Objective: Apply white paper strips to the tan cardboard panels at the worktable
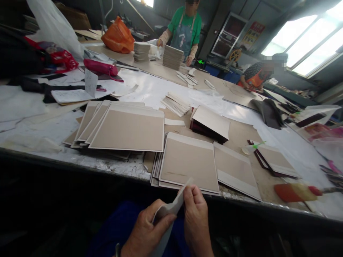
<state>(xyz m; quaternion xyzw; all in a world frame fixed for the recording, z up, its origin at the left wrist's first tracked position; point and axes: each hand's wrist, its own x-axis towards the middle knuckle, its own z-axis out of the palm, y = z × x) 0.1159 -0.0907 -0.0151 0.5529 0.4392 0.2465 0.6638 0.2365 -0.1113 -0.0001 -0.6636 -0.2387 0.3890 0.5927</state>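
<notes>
Between my hands, over my lap in front of the table edge, is a thin pale grey strip, bent along its length; whether it is paper or cloth I cannot tell. My left hand grips its lower part between thumb and fingers. Higher up, my right hand pinches the strip near its tip. Just beyond them lies a stack of beige panels with pale borders, at the table's front edge. Another fanned stack of similar panels is to its left, and a single panel lies to its right.
On the table are a bundle of pale strips, panels with dark red undersides, a bottle at the right, and an open notebook. One person stands across the table; another is farther right.
</notes>
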